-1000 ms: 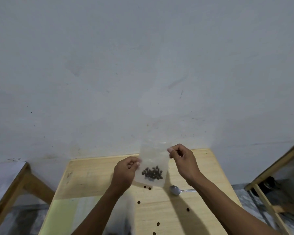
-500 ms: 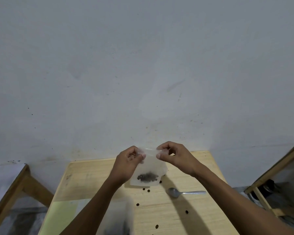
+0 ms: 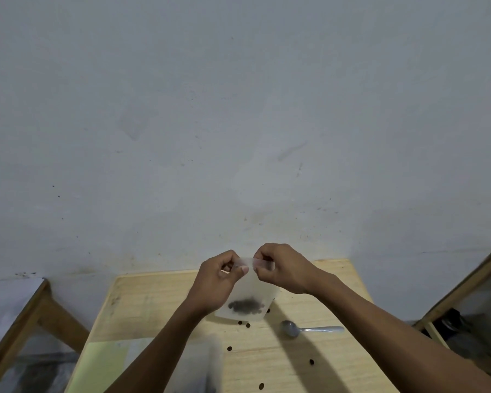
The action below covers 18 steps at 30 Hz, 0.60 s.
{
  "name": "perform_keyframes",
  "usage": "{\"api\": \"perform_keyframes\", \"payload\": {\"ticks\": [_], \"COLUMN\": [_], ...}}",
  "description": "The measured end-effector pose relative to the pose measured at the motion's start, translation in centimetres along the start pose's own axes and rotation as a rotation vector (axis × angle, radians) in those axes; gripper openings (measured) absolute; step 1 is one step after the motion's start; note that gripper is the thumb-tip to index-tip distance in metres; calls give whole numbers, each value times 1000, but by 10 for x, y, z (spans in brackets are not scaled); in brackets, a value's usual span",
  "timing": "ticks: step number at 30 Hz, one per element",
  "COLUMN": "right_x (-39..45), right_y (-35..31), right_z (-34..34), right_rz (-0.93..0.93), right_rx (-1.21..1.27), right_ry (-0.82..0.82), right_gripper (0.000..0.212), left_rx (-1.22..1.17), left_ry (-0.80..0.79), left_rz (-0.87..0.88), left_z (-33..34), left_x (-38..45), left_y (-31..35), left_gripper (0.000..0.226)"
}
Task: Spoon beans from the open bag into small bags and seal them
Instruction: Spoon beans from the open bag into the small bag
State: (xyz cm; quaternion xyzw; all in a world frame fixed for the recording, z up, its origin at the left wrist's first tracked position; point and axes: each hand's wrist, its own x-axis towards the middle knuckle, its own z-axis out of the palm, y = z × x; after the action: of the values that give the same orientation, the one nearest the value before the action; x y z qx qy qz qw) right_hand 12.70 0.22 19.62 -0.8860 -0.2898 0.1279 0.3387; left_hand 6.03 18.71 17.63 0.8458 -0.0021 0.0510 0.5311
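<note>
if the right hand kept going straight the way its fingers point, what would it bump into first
The right hand points left along the small bag top, so it would likely meet the left hand fingertips first; the two grips look almost touching, though depth is unclear.

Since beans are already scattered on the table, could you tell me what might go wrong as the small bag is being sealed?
1. Both hands, left hand and right hand, pinch only the top strip of the small bag near its middle; the outer ends may stay unsealed.
2. The beans sit low in the bag, held in the air, so a slipped grip could spill them among the loose beans on the table.
3. The spoon lies near the right forearm and could get knocked.
</note>
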Motion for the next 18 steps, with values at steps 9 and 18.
{"api": "perform_keyframes", "payload": {"ticks": [9,18], "right_x": [-8,-19], "right_y": [10,23], "right_z": [-4,-15], "right_rz": [-45,-46], "right_rx": [-79,39], "right_ry": [79,243], "right_gripper": [10,12], "left_rx": [-44,-164], "left_ry": [137,181], "left_rz": [-57,-73], "left_z": [19,17], "left_x": [-3,-2], "left_y": [7,20], "left_gripper": [18,20]}}
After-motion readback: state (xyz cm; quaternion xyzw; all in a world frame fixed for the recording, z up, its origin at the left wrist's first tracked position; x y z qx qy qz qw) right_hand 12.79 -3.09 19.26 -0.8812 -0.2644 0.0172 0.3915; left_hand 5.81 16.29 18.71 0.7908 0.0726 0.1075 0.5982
